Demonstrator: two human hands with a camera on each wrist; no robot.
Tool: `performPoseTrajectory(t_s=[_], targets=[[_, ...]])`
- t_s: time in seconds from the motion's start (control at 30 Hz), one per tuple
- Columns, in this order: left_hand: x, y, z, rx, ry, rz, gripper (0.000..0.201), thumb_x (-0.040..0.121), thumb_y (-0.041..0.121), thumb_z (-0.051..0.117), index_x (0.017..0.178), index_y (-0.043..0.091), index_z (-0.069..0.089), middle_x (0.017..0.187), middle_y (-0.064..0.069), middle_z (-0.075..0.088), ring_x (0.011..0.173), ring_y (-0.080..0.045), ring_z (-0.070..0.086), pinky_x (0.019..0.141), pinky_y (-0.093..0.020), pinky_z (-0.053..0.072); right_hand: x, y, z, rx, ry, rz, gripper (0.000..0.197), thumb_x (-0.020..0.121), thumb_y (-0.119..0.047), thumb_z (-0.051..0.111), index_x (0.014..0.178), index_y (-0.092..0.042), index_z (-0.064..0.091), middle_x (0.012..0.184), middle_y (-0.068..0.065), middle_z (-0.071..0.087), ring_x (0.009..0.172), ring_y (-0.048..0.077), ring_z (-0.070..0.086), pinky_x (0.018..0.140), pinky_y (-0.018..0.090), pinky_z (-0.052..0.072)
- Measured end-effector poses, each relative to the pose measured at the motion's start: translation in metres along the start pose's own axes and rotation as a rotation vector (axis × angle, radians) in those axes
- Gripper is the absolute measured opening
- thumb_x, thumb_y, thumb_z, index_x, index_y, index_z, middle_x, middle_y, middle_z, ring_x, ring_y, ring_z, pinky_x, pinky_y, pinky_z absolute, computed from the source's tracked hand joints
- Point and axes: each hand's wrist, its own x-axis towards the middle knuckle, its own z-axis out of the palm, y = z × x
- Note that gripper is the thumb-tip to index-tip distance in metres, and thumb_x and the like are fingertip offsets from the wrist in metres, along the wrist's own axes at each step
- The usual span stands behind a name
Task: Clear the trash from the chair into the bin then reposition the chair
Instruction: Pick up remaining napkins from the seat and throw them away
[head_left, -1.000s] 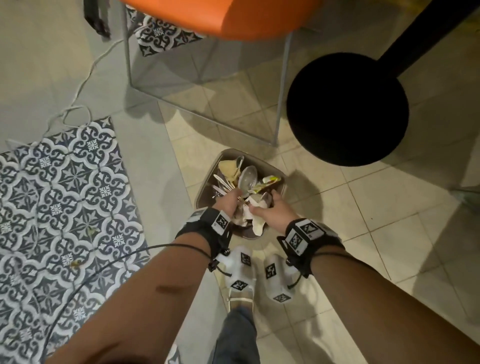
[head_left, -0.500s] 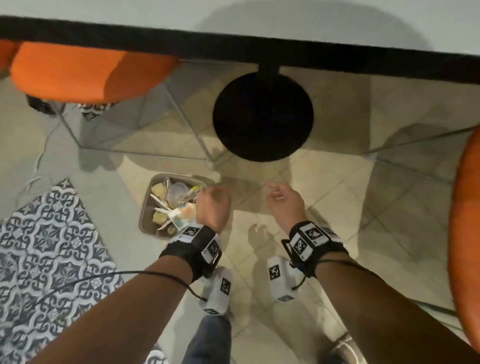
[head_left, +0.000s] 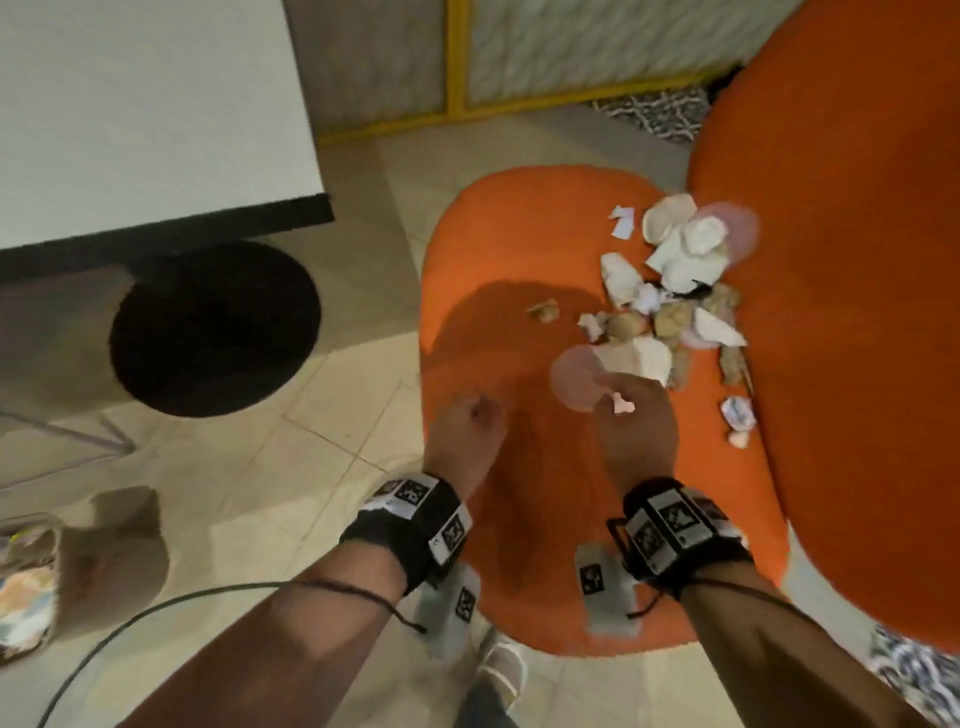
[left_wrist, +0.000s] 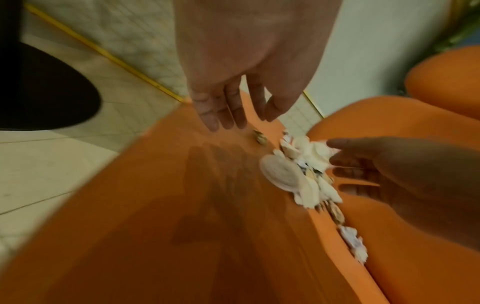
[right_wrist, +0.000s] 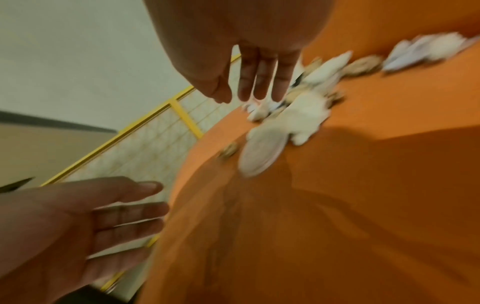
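The orange chair seat (head_left: 519, 249) fills the middle of the head view, and its backrest (head_left: 841, 322) rises on the right. A pile of trash (head_left: 670, 291) of crumpled paper, white scraps and brown bits lies along the seat's back edge. A clear round lid (head_left: 574, 382) sits at the pile's near end. My left hand (head_left: 480, 415) hovers over the bare seat with fingers straight (left_wrist: 221, 121) and holds nothing. My right hand (head_left: 626, 397) is also empty, fingers straight (right_wrist: 259, 90), right at the lid and the scraps. The brown bin (head_left: 111, 561) stands on the floor at lower left.
A white table (head_left: 145, 104) with a black edge stands at upper left over its round black base (head_left: 213, 327). A yellow-framed panel (head_left: 457, 62) runs behind the chair. A black cable (head_left: 156, 613) crosses the tiled floor near the bin.
Both hands left the bin, where the right hand held trash, and swung right to the chair seat. They are empty and open over it now.
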Motion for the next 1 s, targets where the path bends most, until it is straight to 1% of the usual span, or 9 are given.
performPoseTrajectory(t_s=[0.13,0.2,0.3,0.4,0.53,0.77,0.83,0.9,1.0], targets=[[0.025,0.033,0.058,0.289,-0.109,0.140,0.036,0.077,0.046,0.057,0.089,0.013,0.064,0.104,-0.019,0.065,0.098,-0.037,0.062,0.080,-0.040,0.048,0.034,0.055,-0.055,-0.197,0.064,0.194,0.034,0.086,-0.011,0.055,0.119,-0.013,0.062,0.128,0.015,0.048,0.114,0.033,0.046,0.095,0.041,0.041],[0.039,0.051,0.079,0.359,-0.106,0.215,0.035,0.079,0.031,0.063,0.102,0.004,0.064,0.115,-0.029,0.059,0.111,-0.045,0.054,0.091,-0.046,0.044,0.047,0.078,-0.069,-0.284,-0.022,0.359,0.045,0.089,-0.009,0.048,0.132,-0.021,0.049,0.140,0.014,0.034,0.127,0.037,0.035,0.101,0.049,0.041],[0.065,0.076,0.101,0.585,-0.109,0.183,0.070,0.075,0.035,0.072,0.134,0.008,0.044,0.141,-0.016,0.042,0.127,-0.038,0.043,0.102,-0.050,0.041,0.063,0.106,-0.071,-0.343,-0.270,0.513,0.069,0.089,-0.002,0.042,0.147,-0.033,0.023,0.151,0.012,0.015,0.135,0.044,0.024,0.103,0.054,0.041],[0.085,0.075,0.119,0.743,-0.204,0.117,0.097,0.064,0.049,0.077,0.142,0.020,0.027,0.145,-0.009,0.032,0.128,-0.036,0.037,0.101,-0.047,0.041,0.070,0.128,-0.067,-0.388,-0.329,0.471,0.059,0.096,-0.006,0.038,0.148,-0.027,0.022,0.145,0.014,0.024,0.126,0.041,0.038,0.101,0.048,0.042],[0.086,0.065,0.126,0.919,-0.196,0.184,0.092,0.071,0.047,0.071,0.144,0.021,0.023,0.138,-0.010,0.036,0.124,-0.033,0.034,0.098,-0.044,0.036,0.079,0.137,-0.060,-0.421,-0.294,0.443,0.053,0.093,0.001,0.039,0.141,-0.020,0.035,0.138,0.017,0.033,0.114,0.038,0.050,0.091,0.042,0.047],[0.117,0.082,0.089,0.421,0.012,0.182,0.092,0.061,0.052,0.077,0.137,0.031,0.031,0.135,-0.007,0.037,0.126,-0.029,0.037,0.105,-0.045,0.039,0.094,0.118,-0.050,-0.163,-0.176,0.523,0.046,0.088,0.001,0.045,0.132,-0.012,0.049,0.137,0.024,0.042,0.106,0.039,0.057,0.080,0.034,0.044],[0.141,0.086,0.085,0.475,0.062,0.135,0.094,0.057,0.057,0.077,0.136,0.028,0.034,0.133,-0.011,0.038,0.124,-0.033,0.039,0.103,-0.047,0.041,0.099,0.105,-0.041,-0.073,-0.127,0.539,0.044,0.091,-0.007,0.047,0.134,-0.015,0.047,0.143,0.021,0.037,0.107,0.038,0.055,0.081,0.034,0.042],[0.159,0.088,0.084,0.702,-0.070,0.090,0.087,0.058,0.065,0.070,0.132,0.032,0.038,0.136,-0.010,0.036,0.125,-0.035,0.035,0.101,-0.052,0.040,0.106,0.091,-0.029,-0.032,-0.122,0.545,0.045,0.092,-0.027,0.052,0.135,-0.017,0.046,0.142,0.017,0.040,0.118,0.035,0.048,0.093,0.038,0.041],[0.163,0.082,0.082,0.901,-0.217,0.042,0.085,0.062,0.057,0.075,0.133,0.029,0.038,0.141,-0.011,0.026,0.130,-0.038,0.028,0.100,-0.055,0.039,0.110,0.070,-0.020,0.070,-0.227,0.632,0.091,0.073,-0.055,0.071,0.144,-0.014,0.029,0.147,0.015,0.023,0.133,0.036,0.031,0.104,0.042,0.036]])
